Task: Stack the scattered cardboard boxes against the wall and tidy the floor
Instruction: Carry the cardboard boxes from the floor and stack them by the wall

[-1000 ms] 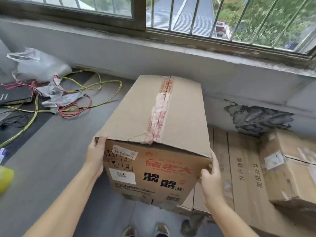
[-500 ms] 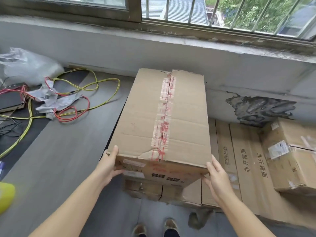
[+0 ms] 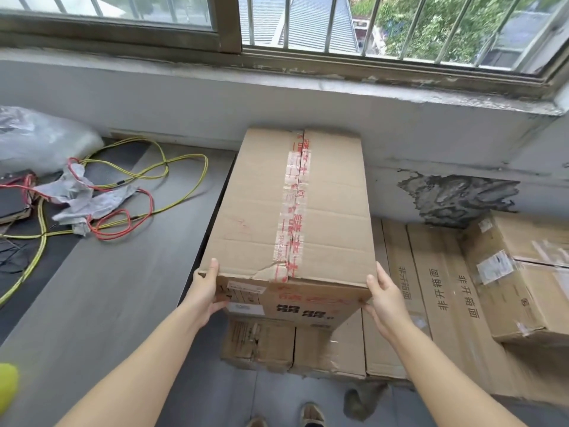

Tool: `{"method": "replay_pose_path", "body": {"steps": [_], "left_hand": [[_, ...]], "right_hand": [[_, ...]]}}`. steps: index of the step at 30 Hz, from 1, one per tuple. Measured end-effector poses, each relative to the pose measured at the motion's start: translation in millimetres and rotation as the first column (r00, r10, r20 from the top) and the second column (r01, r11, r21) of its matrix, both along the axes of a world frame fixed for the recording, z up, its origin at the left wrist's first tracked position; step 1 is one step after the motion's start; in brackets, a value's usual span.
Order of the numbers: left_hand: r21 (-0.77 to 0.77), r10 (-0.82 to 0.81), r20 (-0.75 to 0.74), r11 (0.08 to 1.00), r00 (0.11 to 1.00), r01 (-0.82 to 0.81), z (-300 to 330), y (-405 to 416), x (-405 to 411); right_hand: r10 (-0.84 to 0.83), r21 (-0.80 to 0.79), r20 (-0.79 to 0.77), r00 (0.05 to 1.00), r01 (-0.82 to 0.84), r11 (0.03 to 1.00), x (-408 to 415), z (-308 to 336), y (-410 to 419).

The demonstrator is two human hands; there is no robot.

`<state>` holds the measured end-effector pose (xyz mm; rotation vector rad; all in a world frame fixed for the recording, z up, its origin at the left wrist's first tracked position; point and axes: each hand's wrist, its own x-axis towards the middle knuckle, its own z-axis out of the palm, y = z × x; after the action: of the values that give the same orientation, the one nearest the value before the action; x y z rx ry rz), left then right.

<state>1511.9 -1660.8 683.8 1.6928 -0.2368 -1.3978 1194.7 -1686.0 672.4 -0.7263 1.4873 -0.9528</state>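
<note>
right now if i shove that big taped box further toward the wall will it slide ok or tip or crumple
The big taped box will probably slide rather than tip: it lies long and low on the flat boxes below. Its near top edge is already torn and creased, so it may buckle there under a hard push. The left hand and right hand on the corners should steer it.

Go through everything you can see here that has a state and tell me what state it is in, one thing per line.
Large brown cardboard box with red-printed tape: taped shut, near corner torn, held at both near corners, over the lower boxes.
Left hand: gripping the box's near left corner.
Right hand: fingers straight, pressed against the box's near right corner.
Flat brown cardboard boxes beneath: lying closed by the wall.
Brown taped box at right: closed.
Yellow and red wires: tangled.
Sliding window: open.
</note>
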Motion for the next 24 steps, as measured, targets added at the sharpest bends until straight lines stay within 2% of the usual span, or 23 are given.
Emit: {"method": "replay_pose_path", "body": {"steps": [4, 7, 9, 12, 16, 21, 24], "left_hand": [[0.018, -0.088, 0.041, 0.996, 0.995, 0.087, 11.5, 11.8, 1.3], [-0.061, -0.162, 0.240, 0.981, 0.957, 0.182, 25.0, 30.8, 1.4], [-0.160, -0.172, 0.365, 0.957, 0.915, 0.243, 36.1, 50.1, 5.9], [-0.286, -0.168, 0.456, 0.902, 0.874, 0.323, 52.3, 81.2, 19.1], [-0.404, -0.141, 0.469, 0.844, 0.872, 0.354, 69.8, 120.9, 23.4], [-0.439, -0.165, 0.433, 0.820, 0.886, 0.367, 68.4, 163.7, -14.1], [-0.413, -0.309, 0.452, 0.759, 0.837, 0.503, 66.6, 186.3, -47.7]], "right_hand": [[0.049, 0.012, -0.100, 0.994, -0.048, 0.999, 0.9, 11.4, 9.0], [0.059, -0.039, -0.292, 0.955, -0.074, 0.997, 3.0, 30.3, 30.9], [0.059, -0.131, -0.350, 0.935, -0.111, 0.985, 2.9, 45.1, 54.9], [0.044, -0.244, -0.333, 0.942, -0.131, 0.961, -0.3, 62.7, 99.6], [-0.046, -0.292, -0.283, 0.958, -0.040, 0.956, -6.9, 72.5, 167.4], [-0.258, -0.308, -0.205, 0.944, 0.187, 0.933, -12.9, 64.8, 250.8], [-0.347, -0.325, -0.195, 0.917, 0.274, 0.905, -20.3, 62.3, 297.1]]}}
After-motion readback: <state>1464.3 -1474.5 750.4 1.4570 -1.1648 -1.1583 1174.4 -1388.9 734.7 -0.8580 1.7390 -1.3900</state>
